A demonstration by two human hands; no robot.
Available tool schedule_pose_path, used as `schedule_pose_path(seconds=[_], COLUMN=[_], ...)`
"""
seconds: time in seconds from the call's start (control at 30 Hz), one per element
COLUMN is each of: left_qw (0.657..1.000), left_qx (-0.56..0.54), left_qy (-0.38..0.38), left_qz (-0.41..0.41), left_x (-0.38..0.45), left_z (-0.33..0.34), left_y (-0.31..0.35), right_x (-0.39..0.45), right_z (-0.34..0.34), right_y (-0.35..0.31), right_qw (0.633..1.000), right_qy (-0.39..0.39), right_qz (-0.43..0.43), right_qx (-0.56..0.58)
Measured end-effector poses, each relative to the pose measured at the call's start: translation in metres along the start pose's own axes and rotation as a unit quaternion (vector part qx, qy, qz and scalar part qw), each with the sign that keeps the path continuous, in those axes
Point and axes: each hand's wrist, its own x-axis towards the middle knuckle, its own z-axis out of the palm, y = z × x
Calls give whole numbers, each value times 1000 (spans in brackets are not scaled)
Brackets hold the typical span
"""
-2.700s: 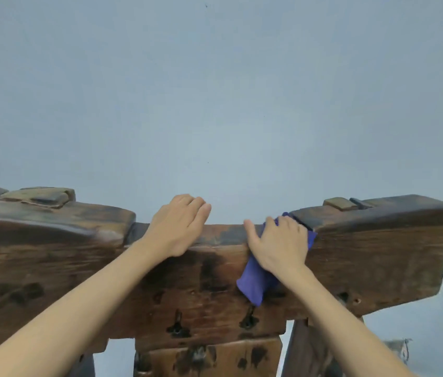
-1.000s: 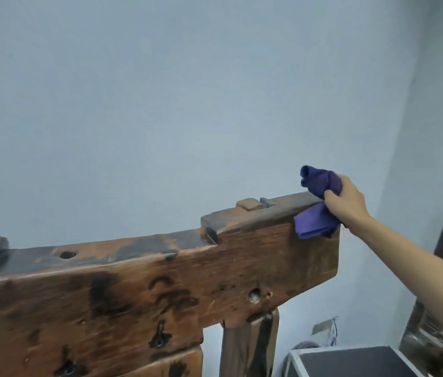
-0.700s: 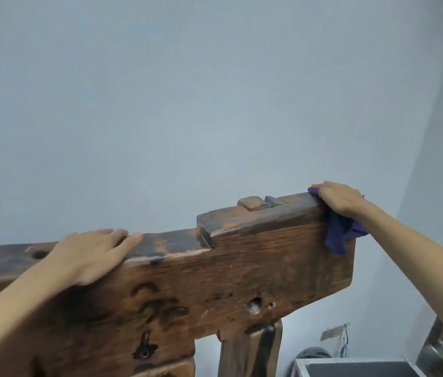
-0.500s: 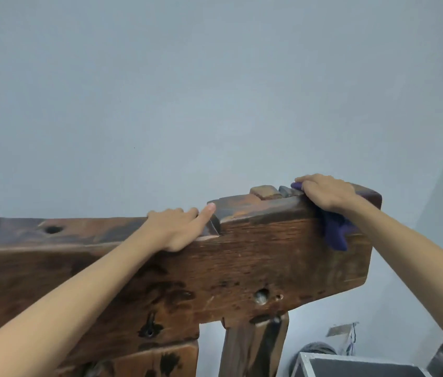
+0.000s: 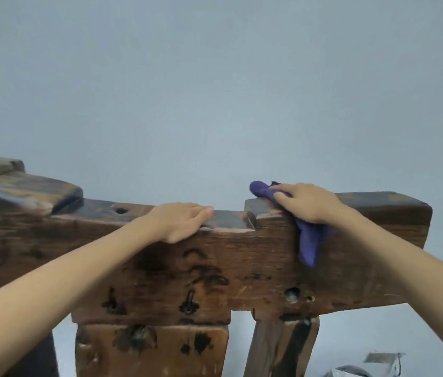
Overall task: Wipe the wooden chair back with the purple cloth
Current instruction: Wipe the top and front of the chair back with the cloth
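The wooden chair back (image 5: 242, 262) is a thick, dark, weathered beam spanning the view, with raised blocks at its left and right ends. My right hand (image 5: 307, 204) presses the purple cloth (image 5: 308, 243) onto the top of the right raised block, near its inner step. One end of the cloth bunches up past my fingertips and the other hangs down the front face. My left hand (image 5: 180, 220) lies flat, palm down, on the lower middle stretch of the top edge, holding nothing.
A plain blue-grey wall (image 5: 214, 91) stands close behind the chair. Below the beam are a wide wooden panel (image 5: 152, 349) and a post (image 5: 282, 346). Crumpled grey material (image 5: 372, 368) lies on the floor at the lower right.
My right hand has slid the cloth leftward along the top, from the far right end toward the inner step. My left hand stays flat on the middle of the top edge.
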Motion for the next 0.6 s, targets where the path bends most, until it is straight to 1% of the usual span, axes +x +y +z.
schedule_pose_path(seconds=[0.07,0.13,0.17,0.2,0.3,0.33,0.4,0.47,0.53,0.6], left_qw=[999,990,985,983,983,984,985,976,958,950], left_qx=[42,107,129,139,132,121,113,171,249,270], left_qy=[23,67,84,94,98,99,100,112,117,119], left_qz=[-20,-64,-78,-80,-80,-82,-78,-70,-87,-99], left_x=[-30,-58,-66,-71,-71,-71,-76,-84,-97,-111], left_z=[-7,-14,-17,-18,-18,-18,-19,-22,-34,-45], left_y=[-41,-78,-88,-93,-94,-94,-98,-107,-121,-141], right_x=[2,11,14,19,25,26,24,21,16,8], right_z=[-2,0,1,3,22,33,53,61,63,67], right_y=[12,-5,-20,-38,-121,-152,-212,-256,-278,-277], right_qw=[999,997,997,998,988,984,984,985,984,984], right_qy=[-13,-11,-20,-40,-111,-115,-79,-50,-30,2], right_qz=[41,73,74,54,-63,-92,-113,-131,-151,-164], right_qx=[-3,-10,-10,2,86,103,114,105,89,75])
